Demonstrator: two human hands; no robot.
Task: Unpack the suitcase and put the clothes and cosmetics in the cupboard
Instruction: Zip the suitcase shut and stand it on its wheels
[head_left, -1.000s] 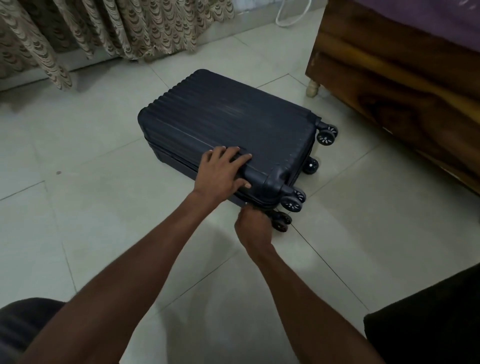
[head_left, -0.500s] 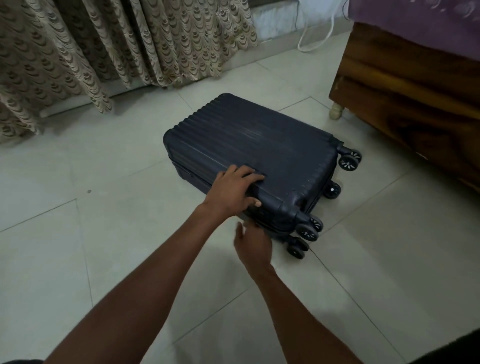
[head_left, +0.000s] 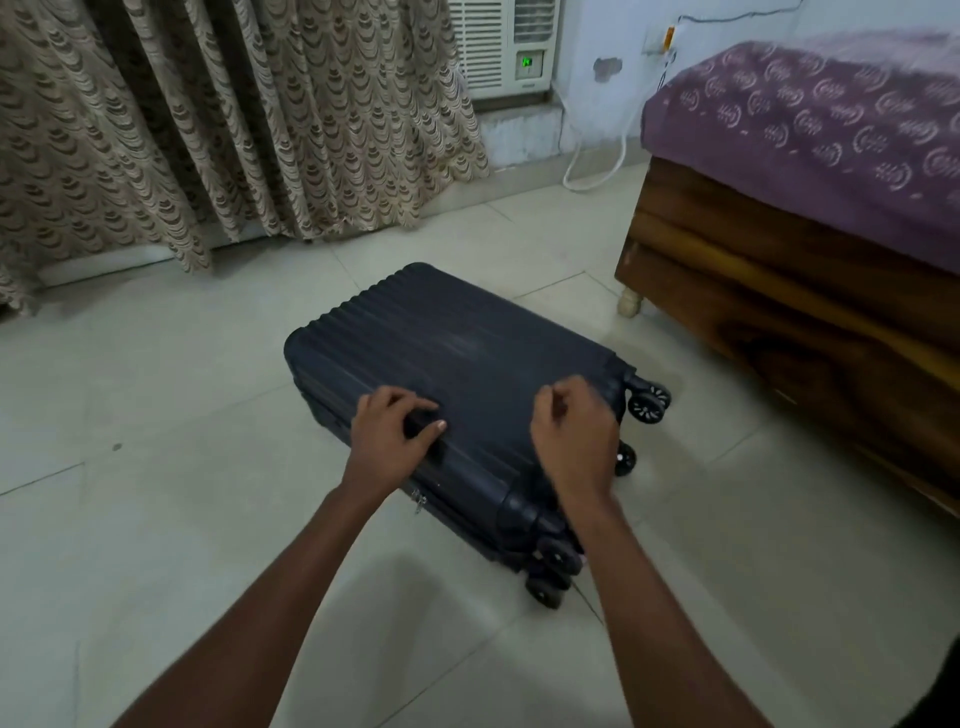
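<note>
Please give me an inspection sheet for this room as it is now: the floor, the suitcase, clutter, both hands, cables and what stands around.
Surface: pale tiled floor, bare where it shows.
Job's things: dark ribbed suitcase lies flat on the floor, lid closed; zip pull hangs on the near side; wheels point right. Clothes, cosmetics, cupboard: nothing seen.
Clutter: nothing seen.
Hands: left hand rests on the suitcase's near top edge, fingers curled over it; right hand is over the wheel end, fingers loosely curled, contact unclear.
Cables: white cable loops on the floor by the wall.
Surroundings: patterned curtain, air conditioner, wooden bed with purple cover.
</note>
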